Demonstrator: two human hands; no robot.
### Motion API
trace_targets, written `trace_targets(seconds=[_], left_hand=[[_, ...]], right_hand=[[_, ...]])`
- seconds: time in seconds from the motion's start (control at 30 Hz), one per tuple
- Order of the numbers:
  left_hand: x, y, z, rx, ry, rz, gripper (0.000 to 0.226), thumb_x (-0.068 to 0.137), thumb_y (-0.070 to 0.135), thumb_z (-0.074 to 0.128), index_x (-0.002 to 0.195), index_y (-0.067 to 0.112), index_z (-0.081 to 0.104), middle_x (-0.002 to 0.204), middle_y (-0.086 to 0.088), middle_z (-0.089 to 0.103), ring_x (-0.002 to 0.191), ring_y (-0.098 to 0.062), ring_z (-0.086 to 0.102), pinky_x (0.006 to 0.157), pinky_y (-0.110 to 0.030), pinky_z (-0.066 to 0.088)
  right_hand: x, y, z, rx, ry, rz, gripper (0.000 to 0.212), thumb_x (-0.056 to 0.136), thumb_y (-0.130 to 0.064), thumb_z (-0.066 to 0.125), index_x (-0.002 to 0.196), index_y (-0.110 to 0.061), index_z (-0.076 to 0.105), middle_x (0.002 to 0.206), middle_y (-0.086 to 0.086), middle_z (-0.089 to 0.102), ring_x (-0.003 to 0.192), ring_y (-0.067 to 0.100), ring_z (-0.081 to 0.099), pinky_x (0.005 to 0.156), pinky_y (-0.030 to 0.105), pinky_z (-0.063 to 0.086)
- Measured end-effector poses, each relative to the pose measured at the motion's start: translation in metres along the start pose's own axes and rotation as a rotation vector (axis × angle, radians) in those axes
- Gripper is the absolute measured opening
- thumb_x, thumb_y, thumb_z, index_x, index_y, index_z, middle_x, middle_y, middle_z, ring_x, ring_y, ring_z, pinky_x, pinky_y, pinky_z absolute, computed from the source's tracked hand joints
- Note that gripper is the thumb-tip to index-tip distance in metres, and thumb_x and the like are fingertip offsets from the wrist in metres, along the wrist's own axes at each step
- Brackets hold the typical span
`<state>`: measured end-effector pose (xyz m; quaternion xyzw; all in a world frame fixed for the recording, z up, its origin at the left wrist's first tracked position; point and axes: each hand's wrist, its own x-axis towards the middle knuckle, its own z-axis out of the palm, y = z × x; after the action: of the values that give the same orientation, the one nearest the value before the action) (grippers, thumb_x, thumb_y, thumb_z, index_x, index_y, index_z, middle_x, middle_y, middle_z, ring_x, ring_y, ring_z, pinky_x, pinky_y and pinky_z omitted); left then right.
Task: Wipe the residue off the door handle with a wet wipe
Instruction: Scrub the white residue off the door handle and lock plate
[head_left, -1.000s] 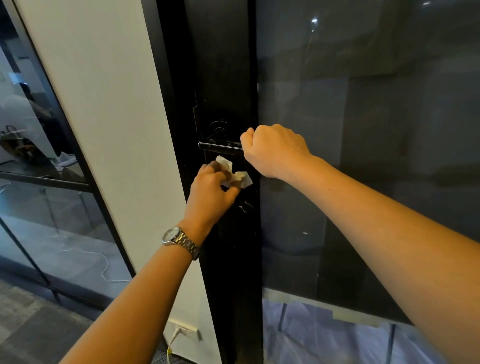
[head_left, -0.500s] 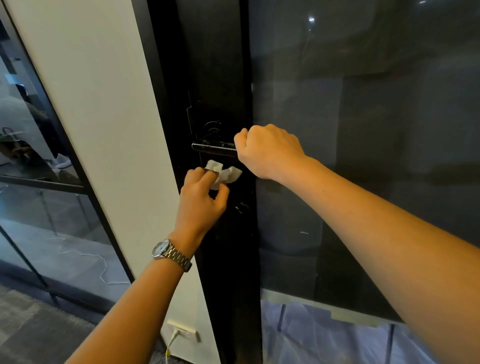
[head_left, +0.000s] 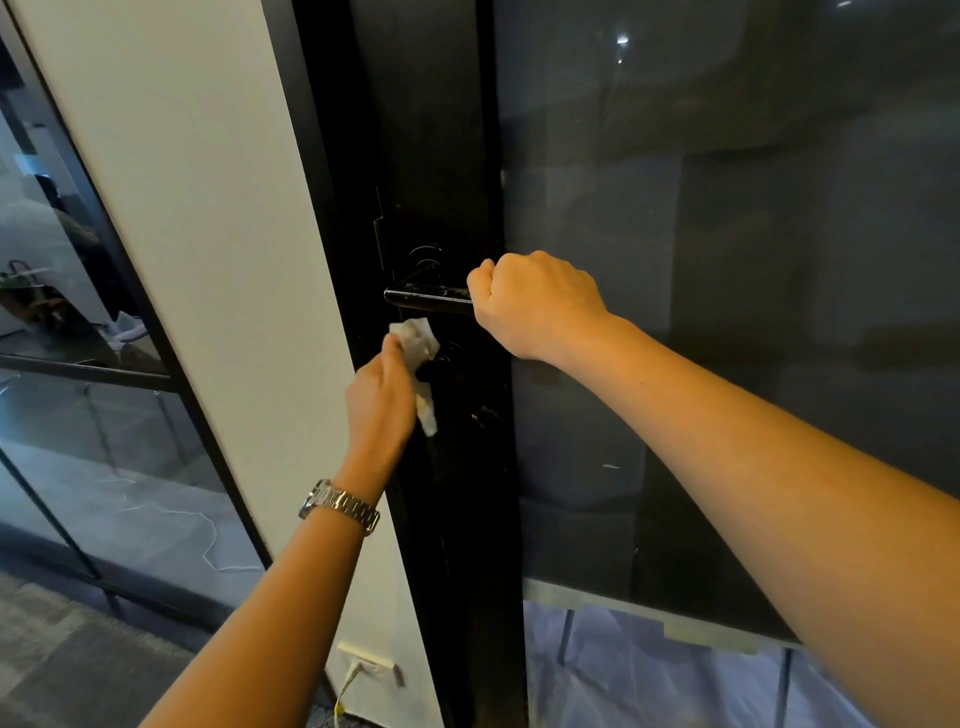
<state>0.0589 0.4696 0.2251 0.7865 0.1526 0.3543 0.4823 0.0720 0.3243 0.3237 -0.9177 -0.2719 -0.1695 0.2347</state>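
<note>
A black lever door handle (head_left: 426, 299) sticks out leftward from the dark door frame (head_left: 441, 156), with pale specks on its top near my fist. My right hand (head_left: 535, 304) is closed around the handle's right end. Just below the handle, my left hand (head_left: 382, 400) holds a crumpled white wet wipe (head_left: 415, 340). The wipe's top sits slightly under the handle's left part, and a strip of it hangs down along my palm. A metal watch (head_left: 337, 506) is on my left wrist.
Dark glass door panel (head_left: 727, 260) fills the right side. A white wall strip (head_left: 208, 260) stands left of the frame, with a wall socket and yellow plug (head_left: 363, 667) near the floor. Further left is a glass partition (head_left: 78, 415).
My left hand with the wipe has shifted left and turned edge-on, the wipe now hanging down below the handle. My right hand stays gripping the handle.
</note>
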Motion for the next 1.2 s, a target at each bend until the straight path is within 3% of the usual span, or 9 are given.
trace_targets(seconds=[0.13,0.2,0.37,0.5,0.63,0.83,0.97,1.07,1.2], left_hand=[[-0.002,-0.005,0.008,-0.628,0.009,-0.461,0.022,0.094,0.011,0.036,0.090,0.008,0.057,0.089,-0.010,0.059,0.087,-0.022,0.060,0.076,-0.029,0.052],[-0.008,-0.002,0.013,-0.657,-0.028,-0.478,0.020,0.091,0.000,0.040,0.102,0.005,0.056,0.090,-0.006,0.059,0.084,-0.016,0.060,0.077,-0.025,0.053],[-0.010,-0.015,0.018,-0.308,0.045,-0.254,0.029,0.084,0.005,0.061,0.113,0.011,0.060,0.092,0.000,0.062,0.089,-0.016,0.062,0.080,-0.025,0.053],[-0.005,-0.016,0.016,-0.088,0.133,-0.077,0.016,0.084,0.003,0.059,0.097,0.010,0.064,0.078,0.000,0.059,0.067,-0.006,0.053,0.060,-0.012,0.042],[0.004,-0.013,0.008,-0.031,0.150,-0.033,0.015,0.083,0.001,0.061,0.088,0.013,0.067,0.071,0.005,0.058,0.066,-0.003,0.053,0.059,-0.010,0.039],[0.013,0.003,-0.005,0.079,0.048,0.125,0.025,0.085,-0.001,0.058,0.103,0.011,0.071,0.099,0.000,0.069,0.084,-0.002,0.056,0.069,0.001,0.035],[0.013,0.013,-0.005,0.237,-0.050,0.188,0.033,0.085,-0.006,0.047,0.110,0.005,0.065,0.109,-0.008,0.066,0.069,-0.008,0.055,0.050,-0.003,0.040],[0.006,0.020,0.001,0.302,-0.167,0.366,0.026,0.088,0.004,0.045,0.103,0.003,0.067,0.117,0.002,0.054,0.090,-0.011,0.054,0.071,-0.007,0.044],[0.006,0.013,0.004,0.550,-0.269,0.531,0.036,0.090,0.031,0.050,0.120,0.012,0.058,0.133,-0.004,0.047,0.126,-0.020,0.038,0.102,-0.030,0.037]], right_hand=[[0.001,-0.001,0.000,-0.018,-0.010,-0.014,0.045,0.100,-0.021,0.026,0.056,-0.016,0.031,0.058,0.001,0.039,0.051,0.015,0.034,0.046,0.028,0.021],[0.001,0.000,0.000,-0.023,-0.010,-0.018,0.044,0.100,-0.020,0.025,0.057,-0.016,0.029,0.058,0.001,0.037,0.051,0.015,0.033,0.046,0.027,0.020],[0.001,0.000,0.000,-0.029,-0.007,-0.020,0.044,0.100,-0.019,0.026,0.056,-0.016,0.029,0.057,0.001,0.037,0.050,0.015,0.032,0.046,0.027,0.020],[0.001,0.000,0.000,-0.038,-0.011,-0.026,0.042,0.099,-0.017,0.025,0.057,-0.017,0.027,0.058,0.000,0.035,0.050,0.015,0.030,0.047,0.027,0.019],[0.001,0.000,0.000,-0.040,-0.007,-0.021,0.042,0.099,-0.016,0.026,0.057,-0.017,0.026,0.058,0.001,0.035,0.050,0.014,0.030,0.046,0.026,0.019],[0.001,0.001,-0.001,-0.021,-0.003,-0.011,0.044,0.099,-0.019,0.026,0.056,-0.015,0.029,0.056,0.001,0.036,0.049,0.015,0.031,0.046,0.027,0.019],[0.000,0.001,0.000,-0.014,-0.007,-0.006,0.044,0.099,-0.019,0.027,0.055,-0.015,0.030,0.055,0.001,0.036,0.049,0.016,0.031,0.046,0.027,0.019],[0.000,0.001,0.000,-0.017,0.004,0.001,0.044,0.099,-0.021,0.027,0.056,-0.015,0.032,0.057,0.002,0.038,0.050,0.016,0.033,0.046,0.028,0.020],[-0.001,0.001,0.002,-0.019,0.030,0.005,0.048,0.101,-0.025,0.026,0.055,-0.015,0.035,0.058,0.001,0.040,0.051,0.015,0.036,0.046,0.027,0.022]])
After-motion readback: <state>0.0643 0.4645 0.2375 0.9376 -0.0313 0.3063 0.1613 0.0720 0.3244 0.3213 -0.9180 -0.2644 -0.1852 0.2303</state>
